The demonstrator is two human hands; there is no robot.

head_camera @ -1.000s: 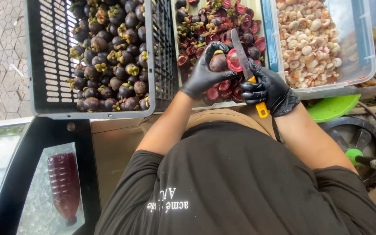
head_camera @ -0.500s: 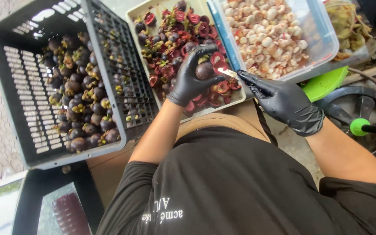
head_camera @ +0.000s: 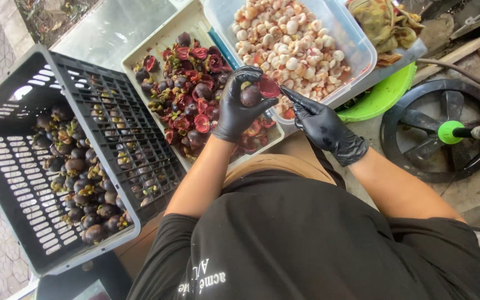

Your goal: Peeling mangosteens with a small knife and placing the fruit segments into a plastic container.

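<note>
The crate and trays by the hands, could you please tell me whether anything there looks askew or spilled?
Nothing looks spilled. The black crate of whole fruit sits turned at an angle to the tray of rinds. The left hand holds a cut-open fruit above that tray.

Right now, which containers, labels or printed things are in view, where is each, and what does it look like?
Black slatted crate, left: dark whole fruit.
Cream tray, centre: red-purple rinds.
Clear tub, upper right: white peeled fruit.
Green bowl, under the tub's corner.
White lettering on the black shirt, bottom.
Left hand holds a dark fruit; right hand beside it.
</note>
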